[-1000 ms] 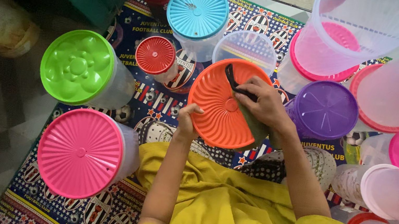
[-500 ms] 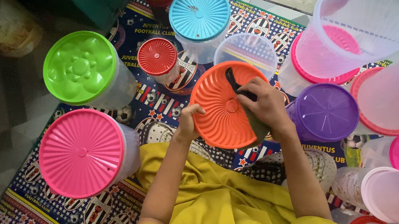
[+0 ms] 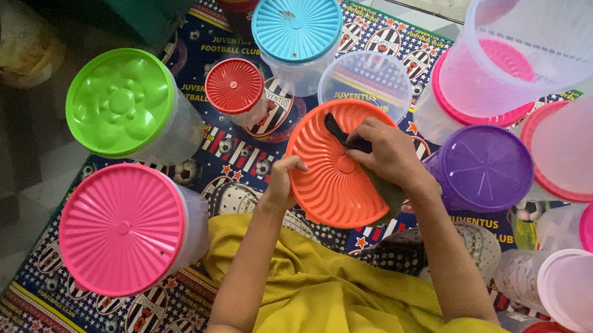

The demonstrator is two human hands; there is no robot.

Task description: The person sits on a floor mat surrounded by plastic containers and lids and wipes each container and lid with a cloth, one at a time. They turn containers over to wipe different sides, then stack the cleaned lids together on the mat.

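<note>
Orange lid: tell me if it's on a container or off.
Off: the left hand holds the orange lid free by its edge while the right hand presses a dark cloth on it.

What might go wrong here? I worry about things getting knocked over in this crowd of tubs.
The left hand grips only the orange lid's edge while the right hand presses a dark cloth on it, so it may slip. The right elbow is close to the purple-lidded tub and could tip it.

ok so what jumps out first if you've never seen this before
The ribbed orange lid at centre: the left hand grips its lower edge while the right hand presses a dark cloth onto it. Around it stand clear containers with bright lids, a pink lid at lower left and a green lid above it.
</note>
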